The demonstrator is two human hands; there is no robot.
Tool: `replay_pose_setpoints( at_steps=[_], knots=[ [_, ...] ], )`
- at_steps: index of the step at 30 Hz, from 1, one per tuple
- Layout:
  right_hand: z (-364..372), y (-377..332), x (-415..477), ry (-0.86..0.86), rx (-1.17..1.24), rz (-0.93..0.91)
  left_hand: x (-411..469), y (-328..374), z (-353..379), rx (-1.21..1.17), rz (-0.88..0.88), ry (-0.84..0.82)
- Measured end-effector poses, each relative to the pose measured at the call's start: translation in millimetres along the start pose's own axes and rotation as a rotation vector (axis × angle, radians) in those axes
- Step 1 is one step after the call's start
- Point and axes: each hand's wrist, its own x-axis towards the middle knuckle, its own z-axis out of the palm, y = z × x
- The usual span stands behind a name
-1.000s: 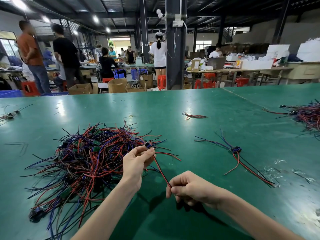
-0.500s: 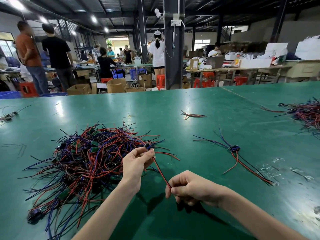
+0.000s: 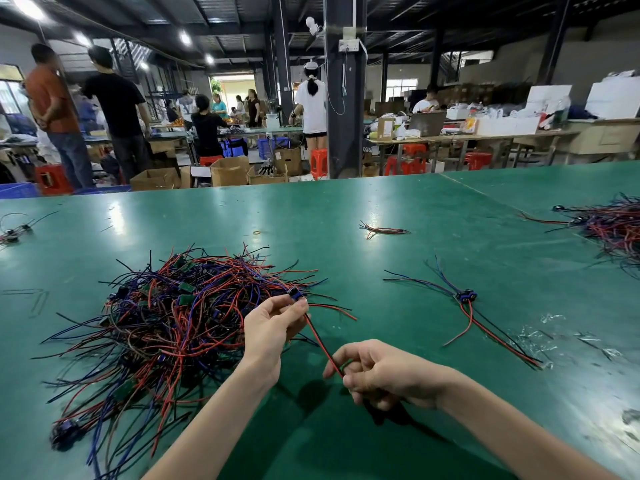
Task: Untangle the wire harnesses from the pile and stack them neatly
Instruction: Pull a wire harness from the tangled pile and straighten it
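Fingers (image 3: 294, 310) pinching harness (image 3: 323, 344) beside pile (image 3: 166, 323) edge (left hand (image 3: 270, 327)), stack (image 3: 465, 296) well right

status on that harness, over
Copy: left hand pinches the harness connector; right hand pinches its red and black wires; tangled pile close beside left hand.

Visible only as two forearms and two hands. Left forearm (image 3: 214, 420), entering at 7 o'clock: slender, smooth, bare from the frame edge up to the wrist. Left hand (image 3: 273, 327): slim, bare fingers. Right forearm (image 3: 512, 431), entering at 5 o'clock: likewise bare along its whole visible length, broader toward the frame corner. Right hand (image 3: 381, 375): bare, knuckles plainly ridged. Nails too small to make out.
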Motion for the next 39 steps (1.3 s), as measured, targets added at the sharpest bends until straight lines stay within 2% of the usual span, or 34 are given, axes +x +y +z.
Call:
replay_pose_setpoints(
  at_steps=[13,25,32,34,39],
  knots=[
    [-10,1,0,0.018,0.018,0.004,3,0,-1,0.004,-0.011,0.004],
    [-13,3,-1,-0.103,0.04,-0.035,1,-3,3,0.032,0.012,-0.042],
    [-16,1,1,-0.159,0.046,0.002,-3,-3,5,0.052,0.008,-0.075],
    [-13,1,5,-0.125,0.029,0.025,-4,-2,4,0.031,0.002,-0.089],
    [-11,5,14,0.097,0.066,-0.003,-13,-8,11,0.054,-0.029,-0.19]
  ],
)
